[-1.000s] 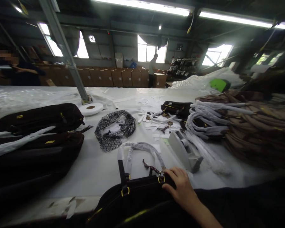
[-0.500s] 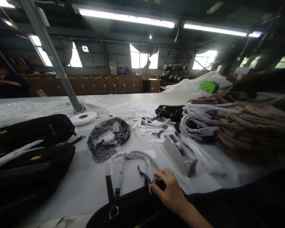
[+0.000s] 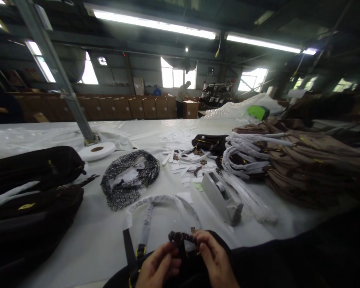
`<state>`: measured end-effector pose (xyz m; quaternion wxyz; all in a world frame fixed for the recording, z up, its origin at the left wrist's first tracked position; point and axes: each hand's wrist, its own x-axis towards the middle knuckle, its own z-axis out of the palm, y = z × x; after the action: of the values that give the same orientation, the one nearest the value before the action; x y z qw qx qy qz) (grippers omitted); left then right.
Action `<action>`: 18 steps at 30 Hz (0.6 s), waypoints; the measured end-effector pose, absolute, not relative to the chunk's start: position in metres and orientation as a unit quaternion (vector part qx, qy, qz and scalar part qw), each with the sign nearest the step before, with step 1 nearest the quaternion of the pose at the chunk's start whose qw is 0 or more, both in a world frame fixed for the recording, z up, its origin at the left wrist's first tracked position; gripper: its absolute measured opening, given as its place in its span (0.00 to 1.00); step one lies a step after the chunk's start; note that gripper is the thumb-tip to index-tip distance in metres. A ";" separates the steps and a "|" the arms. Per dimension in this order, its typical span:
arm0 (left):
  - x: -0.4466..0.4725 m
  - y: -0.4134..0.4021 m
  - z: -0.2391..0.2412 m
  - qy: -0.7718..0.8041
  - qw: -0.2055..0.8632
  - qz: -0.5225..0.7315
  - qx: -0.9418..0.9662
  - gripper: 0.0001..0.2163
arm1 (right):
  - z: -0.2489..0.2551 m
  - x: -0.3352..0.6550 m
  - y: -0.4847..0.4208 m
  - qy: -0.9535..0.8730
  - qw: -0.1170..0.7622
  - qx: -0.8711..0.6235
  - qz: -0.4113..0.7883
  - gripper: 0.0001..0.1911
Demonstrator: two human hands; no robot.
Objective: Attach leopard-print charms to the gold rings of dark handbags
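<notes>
A dark bag (image 3: 195, 272) lies at the bottom of the view, gold rings on its straps, its handles (image 3: 146, 224) wrapped in white material. A dark braided bag charm (image 3: 182, 237) stretches between my hands above the bag's top edge. My right hand (image 3: 215, 258) pinches the charm's right end, where small metal parts show. My left hand (image 3: 160, 266) is closed with its fingertips at the charm's left end; the exact contact is partly hidden. Beyond the handles lies a black-and-white patterned bundle (image 3: 120, 198) with white slips in it.
Dark bags (image 3: 33, 216) lie left. A white tape roll (image 3: 97, 151) sits by a metal post (image 3: 64, 86). Right are a grey tape dispenser (image 3: 220, 196), clear plastic strips (image 3: 252, 200) and stacked brown bags (image 3: 312, 168). A person (image 3: 181, 98) stands by cardboard boxes behind.
My left hand has come into view at the charm. The charm has swung from slanting to nearly level, and my right hand has turned and shifted slightly. The view has moved a little.
</notes>
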<state>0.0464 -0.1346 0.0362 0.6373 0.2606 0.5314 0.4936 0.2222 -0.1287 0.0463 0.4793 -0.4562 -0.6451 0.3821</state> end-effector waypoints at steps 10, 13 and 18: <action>0.045 -0.120 0.039 0.516 0.694 0.401 0.301 0.23 | 0.029 0.253 -0.150 -0.705 0.412 -0.361 0.452 0.16; 0.050 -0.111 0.034 0.505 0.643 0.354 0.454 0.19 | 0.032 0.250 -0.145 -0.693 0.458 -0.391 0.396 0.15; 0.060 -0.098 0.032 0.450 0.609 0.376 0.533 0.11 | 0.045 0.241 -0.116 -0.629 0.459 -0.576 0.249 0.14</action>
<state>0.0603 -0.0983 0.0324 0.6094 0.5334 0.4503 0.3759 0.2407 -0.1157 0.0451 0.4592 -0.5759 -0.6289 0.2489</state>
